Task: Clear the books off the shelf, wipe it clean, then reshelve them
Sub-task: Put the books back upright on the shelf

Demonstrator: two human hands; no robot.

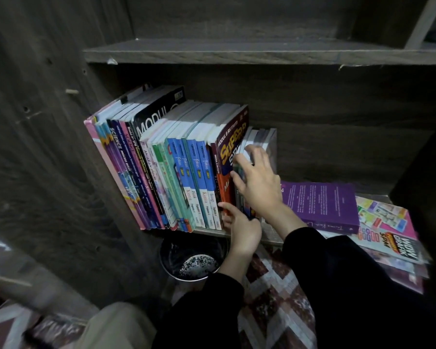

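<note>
Shelf (271, 235): 1 upright row of books (181, 167) at left, purple book (320, 205) flat at right. Right hand (258, 187) open, fingers spread against the small books (262, 139) ending the row. Left hand (242, 229) touches the row's base; grip cannot be told.

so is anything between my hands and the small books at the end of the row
Nothing visible. The right hand lies on the small books; the left hand touches the row's base beside them. The purple book lies flat to their right.
</note>
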